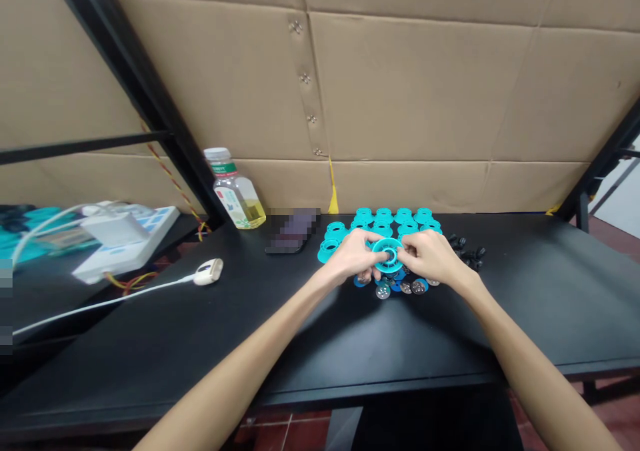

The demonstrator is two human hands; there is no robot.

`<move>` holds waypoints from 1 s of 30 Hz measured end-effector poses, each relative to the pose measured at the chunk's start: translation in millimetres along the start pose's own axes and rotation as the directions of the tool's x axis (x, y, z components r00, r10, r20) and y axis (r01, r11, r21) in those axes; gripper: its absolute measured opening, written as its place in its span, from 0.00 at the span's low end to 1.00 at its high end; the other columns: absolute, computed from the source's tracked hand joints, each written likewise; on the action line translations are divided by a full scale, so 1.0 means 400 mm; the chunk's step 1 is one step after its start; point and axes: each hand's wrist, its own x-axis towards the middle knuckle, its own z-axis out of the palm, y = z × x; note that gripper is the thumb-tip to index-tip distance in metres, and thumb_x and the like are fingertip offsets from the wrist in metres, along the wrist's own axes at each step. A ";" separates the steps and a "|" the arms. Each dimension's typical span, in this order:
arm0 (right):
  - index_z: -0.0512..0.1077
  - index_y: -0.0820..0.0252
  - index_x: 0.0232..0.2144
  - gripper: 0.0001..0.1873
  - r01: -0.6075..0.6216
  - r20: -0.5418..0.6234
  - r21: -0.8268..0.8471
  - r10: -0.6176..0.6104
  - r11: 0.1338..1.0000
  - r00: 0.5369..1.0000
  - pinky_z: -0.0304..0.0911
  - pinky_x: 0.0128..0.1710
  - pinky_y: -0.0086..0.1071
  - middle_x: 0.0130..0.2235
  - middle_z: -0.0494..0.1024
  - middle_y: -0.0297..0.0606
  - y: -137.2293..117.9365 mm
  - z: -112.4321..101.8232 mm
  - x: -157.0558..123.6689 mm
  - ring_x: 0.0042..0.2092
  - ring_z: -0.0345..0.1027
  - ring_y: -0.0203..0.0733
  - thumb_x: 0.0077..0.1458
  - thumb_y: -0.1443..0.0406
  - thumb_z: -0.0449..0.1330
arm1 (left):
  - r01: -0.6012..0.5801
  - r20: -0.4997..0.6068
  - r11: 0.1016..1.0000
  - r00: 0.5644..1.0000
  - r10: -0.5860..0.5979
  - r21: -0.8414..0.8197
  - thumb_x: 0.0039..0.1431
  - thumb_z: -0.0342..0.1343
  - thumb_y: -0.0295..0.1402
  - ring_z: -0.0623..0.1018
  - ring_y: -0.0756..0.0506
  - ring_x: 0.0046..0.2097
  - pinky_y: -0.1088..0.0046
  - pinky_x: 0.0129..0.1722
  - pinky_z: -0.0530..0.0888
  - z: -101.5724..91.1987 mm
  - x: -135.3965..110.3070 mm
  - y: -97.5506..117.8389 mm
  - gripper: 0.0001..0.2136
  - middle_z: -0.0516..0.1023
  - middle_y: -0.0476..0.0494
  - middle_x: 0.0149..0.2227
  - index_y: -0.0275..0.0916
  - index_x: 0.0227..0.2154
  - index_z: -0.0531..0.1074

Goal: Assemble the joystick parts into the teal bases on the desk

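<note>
My left hand (356, 254) is closed round the left side of a turquoise flanged plastic ring (395, 264), with the thumb reaching to its hollow middle. My right hand (429, 254) pinches at the ring's right rim; whether a small piece is also between those fingers is hidden. The ring is held tilted, its open face toward me, above the black table (310, 331). Below it lie several small round discs (419, 287), silvery and blue. Behind my hands, similar turquoise rings (383, 215) stand in rows.
Small black parts (473, 257) lie right of my right hand. At the left are a phone (293, 232), a bottle of yellow liquid (235, 194) and a white cable plug (208, 272). A power strip (130, 241) lies farther left. A cardboard wall (425, 91) rises behind the table.
</note>
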 end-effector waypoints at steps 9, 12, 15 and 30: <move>0.63 0.61 0.18 0.16 0.051 -0.150 -0.008 -0.052 0.999 0.987 0.40 0.25 0.28 0.21 0.66 0.32 0.014 0.000 0.005 0.24 0.51 0.31 0.57 0.64 0.52 | -0.020 -0.106 0.994 0.994 0.008 -0.109 0.51 0.60 0.51 0.76 0.46 0.19 0.76 0.14 0.68 -0.016 -0.003 0.020 0.28 0.75 0.46 0.20 0.33 0.47 0.72; 0.70 0.61 0.23 0.16 0.083 -0.220 -0.032 -0.088 0.996 0.971 0.44 0.27 0.28 0.25 0.72 0.35 0.021 0.008 0.007 0.26 0.58 0.33 0.60 0.62 0.51 | -0.061 -0.169 0.981 0.985 0.030 -0.182 0.51 0.57 0.55 0.79 0.46 0.23 0.77 0.14 0.67 -0.018 -0.006 0.035 0.27 0.77 0.42 0.29 0.33 0.41 0.73; 0.74 0.60 0.29 0.15 0.096 -0.245 -0.035 -0.102 0.995 0.964 0.48 0.28 0.28 0.30 0.76 0.38 0.025 0.011 0.009 0.30 0.63 0.35 0.61 0.61 0.52 | -0.092 -0.202 0.983 0.978 0.058 -0.162 0.48 0.61 0.52 0.77 0.48 0.23 0.79 0.15 0.64 -0.025 -0.005 0.038 0.25 0.76 0.44 0.28 0.34 0.40 0.74; 0.75 0.58 0.30 0.13 0.059 -0.348 0.065 -0.032 0.996 0.937 0.53 0.30 0.28 0.34 0.77 0.36 0.037 -0.023 0.007 0.29 0.65 0.34 0.60 0.59 0.54 | 0.211 -0.506 0.852 0.860 0.072 0.480 0.44 0.63 0.48 0.78 0.43 0.29 0.70 0.33 0.70 -0.232 0.150 0.029 0.23 0.77 0.46 0.20 0.39 0.40 0.76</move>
